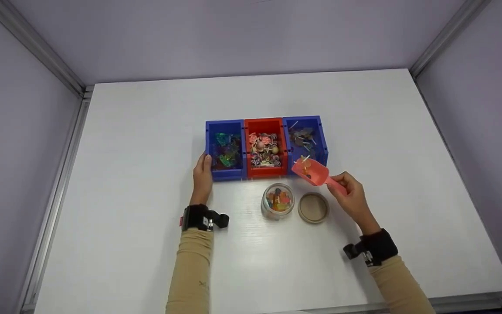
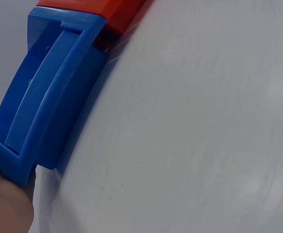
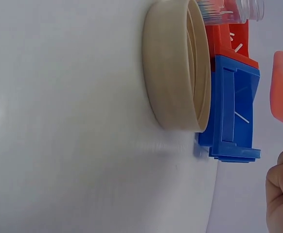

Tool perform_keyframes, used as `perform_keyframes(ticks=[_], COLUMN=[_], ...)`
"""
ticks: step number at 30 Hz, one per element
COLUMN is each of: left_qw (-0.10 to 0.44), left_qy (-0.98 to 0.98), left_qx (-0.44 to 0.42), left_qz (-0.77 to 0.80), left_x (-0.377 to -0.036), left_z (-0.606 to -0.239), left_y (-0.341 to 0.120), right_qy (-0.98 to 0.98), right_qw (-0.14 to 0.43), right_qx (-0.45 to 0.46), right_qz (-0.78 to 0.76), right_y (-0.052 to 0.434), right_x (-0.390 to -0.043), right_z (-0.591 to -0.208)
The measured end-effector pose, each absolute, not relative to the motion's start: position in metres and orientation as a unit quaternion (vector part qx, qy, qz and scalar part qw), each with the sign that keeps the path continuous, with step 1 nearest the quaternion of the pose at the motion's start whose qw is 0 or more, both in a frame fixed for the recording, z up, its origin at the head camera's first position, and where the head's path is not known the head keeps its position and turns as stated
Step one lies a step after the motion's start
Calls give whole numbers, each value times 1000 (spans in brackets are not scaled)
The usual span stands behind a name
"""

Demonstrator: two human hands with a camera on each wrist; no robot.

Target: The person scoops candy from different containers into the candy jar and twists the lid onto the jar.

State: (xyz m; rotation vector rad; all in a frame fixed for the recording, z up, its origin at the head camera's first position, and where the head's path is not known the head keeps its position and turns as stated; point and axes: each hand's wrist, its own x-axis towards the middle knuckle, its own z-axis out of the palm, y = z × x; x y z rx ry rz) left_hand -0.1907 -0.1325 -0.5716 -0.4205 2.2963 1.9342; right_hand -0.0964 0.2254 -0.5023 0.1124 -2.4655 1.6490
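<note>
My right hand [image 1: 350, 194] grips the handle of a pink scoop [image 1: 316, 172], held over the front edge of the right blue bin [image 1: 323, 146]. A few small orange and dark pieces with white sticks, like tiny lollipops, lie in the scoop. My left hand [image 1: 202, 176] rests against the outer left side of the left blue bin [image 1: 227, 175], its fingers along the wall. That bin contains green and teal translucent pieces. Between the two blue bins sits a red bin [image 1: 266, 172] of pink, white and striped lollipop-like pieces. Grey and clear stick pieces lie in the right bin.
In front of the bins stands a clear jar [image 1: 278, 201] partly filled with colourful pieces. Beside it on the white table [image 1: 146, 152] lies a round beige lid [image 1: 313, 208], its hollow side up. Pale walls [image 1: 242, 39] enclose the back and sides.
</note>
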Motion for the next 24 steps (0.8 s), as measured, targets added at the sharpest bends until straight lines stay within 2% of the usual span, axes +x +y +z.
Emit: perform_keyframes(ticks=[7, 14, 24], left_qw=[57, 54, 55], left_qy=[754, 751, 751], left_qx=[-141, -133, -138], left_qz=[638, 645, 643], left_x=[-191, -190, -189], left_z=[-570, -573, -571], left_y=[-133, -133, -132], right_qy=[-816, -798, -807], right_qw=[70, 70, 72], right_qx=[71, 91, 88], right_qz=[569, 591, 579], right_y=[231, 237, 234], right_x=[-91, -90, -85], right_z=[-508, -533, -537])
